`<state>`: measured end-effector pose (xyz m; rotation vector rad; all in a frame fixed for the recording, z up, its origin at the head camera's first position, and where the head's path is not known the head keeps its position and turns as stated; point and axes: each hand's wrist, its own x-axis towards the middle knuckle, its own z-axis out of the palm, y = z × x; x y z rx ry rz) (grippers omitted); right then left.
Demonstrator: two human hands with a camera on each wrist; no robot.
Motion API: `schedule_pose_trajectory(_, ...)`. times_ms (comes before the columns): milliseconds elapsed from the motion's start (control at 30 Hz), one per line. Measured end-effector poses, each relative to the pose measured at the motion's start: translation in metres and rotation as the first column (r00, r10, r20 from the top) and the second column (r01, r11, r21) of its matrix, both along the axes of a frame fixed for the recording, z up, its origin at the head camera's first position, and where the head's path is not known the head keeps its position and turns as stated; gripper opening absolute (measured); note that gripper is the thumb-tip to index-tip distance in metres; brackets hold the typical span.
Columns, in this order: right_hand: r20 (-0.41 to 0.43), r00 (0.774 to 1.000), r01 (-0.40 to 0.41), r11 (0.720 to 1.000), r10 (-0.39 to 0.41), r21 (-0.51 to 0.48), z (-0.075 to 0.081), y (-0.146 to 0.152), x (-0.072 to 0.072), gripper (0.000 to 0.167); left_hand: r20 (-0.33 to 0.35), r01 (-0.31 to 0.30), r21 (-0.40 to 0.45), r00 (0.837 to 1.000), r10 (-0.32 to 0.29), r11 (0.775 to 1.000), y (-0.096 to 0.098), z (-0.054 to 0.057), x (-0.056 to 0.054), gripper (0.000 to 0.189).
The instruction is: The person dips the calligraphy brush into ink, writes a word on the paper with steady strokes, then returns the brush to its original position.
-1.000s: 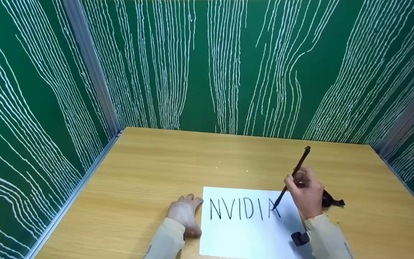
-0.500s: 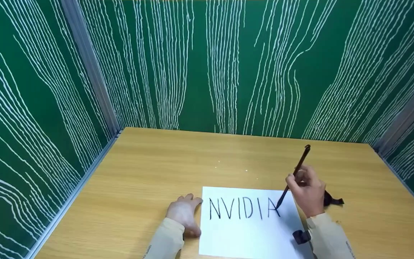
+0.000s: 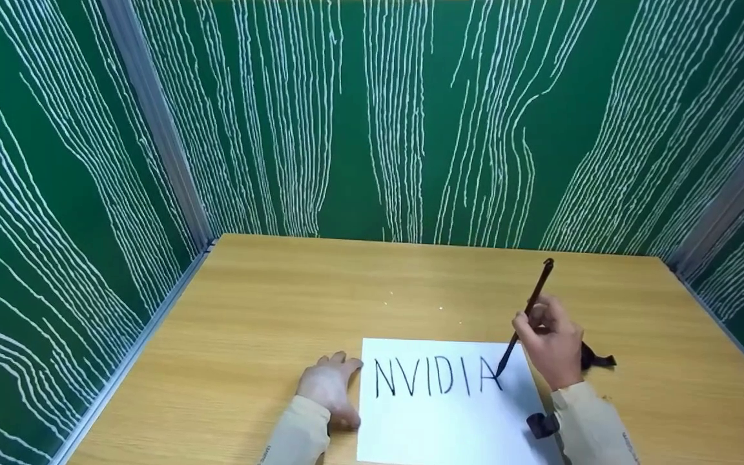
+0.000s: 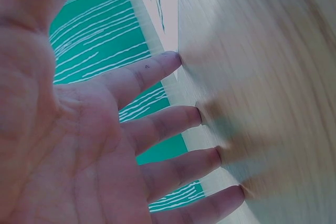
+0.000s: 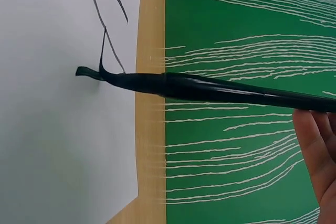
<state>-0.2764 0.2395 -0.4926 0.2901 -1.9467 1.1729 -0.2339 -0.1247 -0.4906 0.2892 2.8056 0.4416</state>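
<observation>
A white sheet of paper [image 3: 436, 429] lies on the table, with NVIDIA in thin black letters across its upper part. My right hand [image 3: 551, 342] pinches a dark brush [image 3: 537, 294] partway up its handle, which tilts up and to the right. The bristles [image 5: 89, 73] are bent against the paper at the right side of the last letter, A. Beside the sheet's left edge rests my left hand [image 3: 328, 387], its fingers spread and fairly straight. In the left wrist view its fingertips [image 4: 170, 59] touch the tabletop, the index finger at the paper's edge.
A black object [image 3: 598, 358], partly hidden by the right hand, sits on the wooden table [image 3: 268, 290]. Small white specks lie behind the paper. Next to the right cuff is a small black block [image 3: 543, 425]. Green walls [image 3: 352, 129] with white wavy lines enclose the table.
Between the first two frames the brush tip slid rightward along the A's crossbar; since then it has stayed at the right stroke. The left hand has kept its place. The head view shifted slightly.
</observation>
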Motion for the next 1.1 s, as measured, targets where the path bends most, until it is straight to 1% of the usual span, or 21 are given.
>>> schedule_pose_trajectory(67,0.032,0.999,-0.015,0.998,0.016,-0.054,0.003,0.001,0.001,0.024,0.001,-0.002,0.004,1.000,0.002,1.000,0.000,0.002,0.001,0.103)
schedule_pose_trajectory(167,0.080,0.996,-0.022,0.988,0.034,-0.151,0.011,0.005,0.003,0.026,-0.006,0.000,0.002,1.000,0.000,1.000,0.000,0.003,0.004,0.102)
schedule_pose_trajectory(233,0.121,0.992,-0.008,0.979,0.033,-0.204,0.016,0.008,0.003,0.027,-0.008,0.000,0.001,1.000,0.000,1.000,0.000,0.003,0.004,0.100)
schedule_pose_trajectory(267,0.155,0.988,0.009,0.974,0.026,-0.224,0.018,0.010,0.004,0.027,-0.005,0.001,0.002,1.000,-0.001,1.000,-0.001,0.003,0.004,0.099)
schedule_pose_trajectory(333,0.230,0.973,0.043,0.964,0.018,-0.261,0.022,0.013,0.004,0.027,-0.004,0.001,0.002,1.000,-0.001,1.000,-0.001,0.002,0.003,0.099)
schedule_pose_trajectory(467,0.344,0.939,0.080,0.948,0.033,-0.308,0.026,0.019,0.003,0.027,-0.034,0.022,0.002,0.999,-0.022,1.000,-0.006,-0.028,-0.012,0.103)
schedule_pose_trajectory(533,0.372,0.927,0.083,0.945,0.043,-0.315,0.027,0.021,0.003,0.028,-0.056,0.035,-0.001,0.998,-0.035,0.999,-0.009,-0.045,-0.019,0.106)
schedule_pose_trajectory(567,0.381,0.923,0.084,0.945,0.045,-0.316,0.027,0.022,0.003,0.028,-0.066,0.040,-0.003,0.997,-0.040,0.999,-0.010,-0.051,-0.022,0.107)
schedule_pose_trajectory(667,0.407,0.912,0.095,0.944,0.045,-0.317,0.027,0.024,0.003,0.030,-0.061,0.041,-0.001,0.997,-0.041,0.999,-0.010,-0.050,-0.022,0.109)
schedule_pose_trajectory(800,0.394,0.918,0.093,0.937,0.050,-0.337,0.028,0.027,0.003,0.028,-0.042,0.029,0.016,0.999,-0.028,0.999,-0.008,-0.044,-0.020,0.108)
schedule_pose_trajectory(833,0.394,0.918,0.097,0.937,0.046,-0.337,0.029,0.028,0.003,0.028,-0.038,0.026,0.018,0.999,-0.026,0.999,-0.008,-0.041,-0.019,0.108)
schedule_pose_trajectory(900,0.396,0.917,0.106,0.936,0.038,-0.335,0.030,0.032,0.003,0.028,-0.039,0.023,0.025,0.999,-0.022,0.999,-0.008,-0.040,-0.018,0.108)
schedule_pose_trajectory(967,0.404,0.914,0.116,0.933,0.034,-0.342,0.031,0.037,0.003,0.028,-0.038,0.023,0.024,0.999,-0.022,0.999,-0.007,-0.035,-0.017,0.107)
schedule_pose_trajectory(1033,0.419,0.907,0.119,0.923,0.050,-0.367,0.033,0.042,0.002,0.028,-0.034,0.021,0.025,0.999,-0.020,0.999,-0.007,-0.034,-0.017,0.108)
schedule_pose_trajectory(1067,0.423,0.904,0.115,0.914,0.067,-0.389,0.035,0.044,0.002,0.027,-0.029,0.023,0.021,0.999,-0.023,1.000,-0.008,-0.034,-0.017,0.109)
schedule_pose_trajectory(1100,0.427,0.900,0.109,0.904,0.087,-0.414,0.036,0.045,0.002,0.026,-0.022,0.023,0.022,1.000,-0.022,0.999,-0.007,-0.032,-0.017,0.109)
